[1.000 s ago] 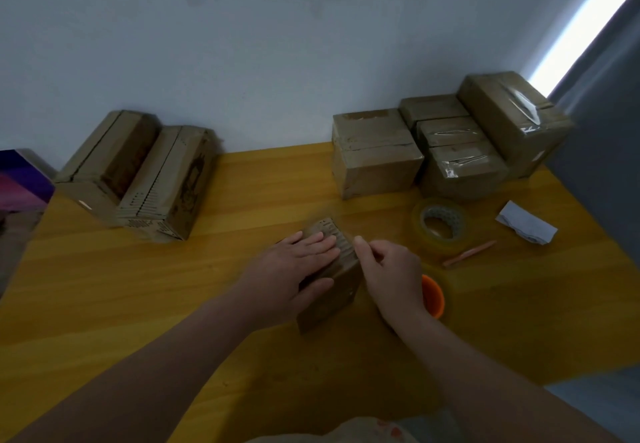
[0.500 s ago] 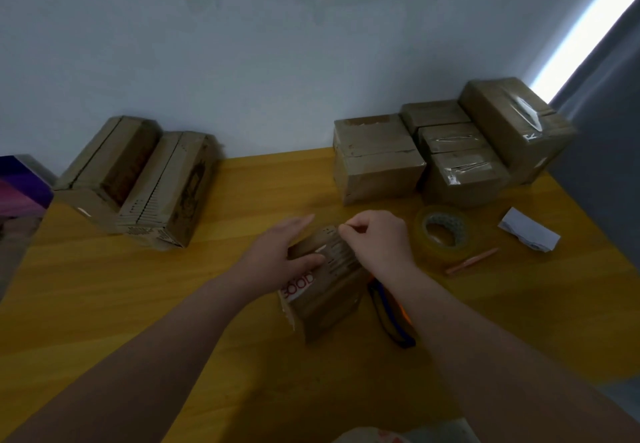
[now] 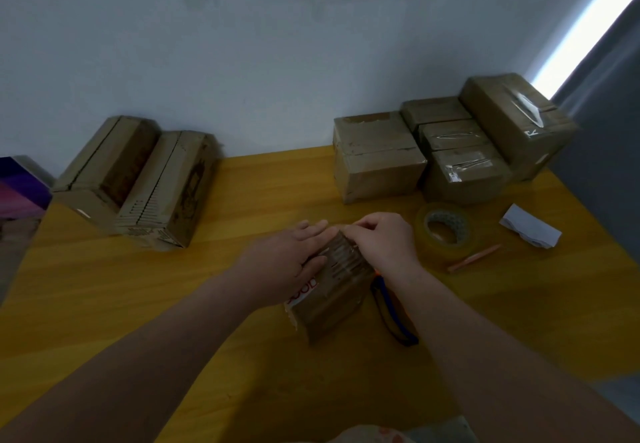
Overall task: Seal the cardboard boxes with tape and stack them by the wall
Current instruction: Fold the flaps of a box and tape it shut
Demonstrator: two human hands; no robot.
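Note:
A small cardboard box [image 3: 332,300] with red lettering on one side stands in the middle of the wooden table [image 3: 138,304]. My left hand [image 3: 287,262] lies flat against its left side and top, thumb on the near face. My right hand [image 3: 384,245] pinches at the box's top far edge with closed fingertips; what is between them is too small to tell. A roll of clear tape [image 3: 445,231] lies flat just right of my right hand. Several taped boxes [image 3: 377,158] stand against the wall at the back right.
Two longer cardboard boxes [image 3: 138,183] lie at the back left by the wall. A blue and orange tool [image 3: 394,318] lies right of the small box, partly under my right forearm. An orange pen [image 3: 474,258] and folded white paper [image 3: 530,231] lie at the right.
My right hand moved from the box's right side up to its top far edge. The box turned, showing its red lettering. My left hand shifted to its left side.

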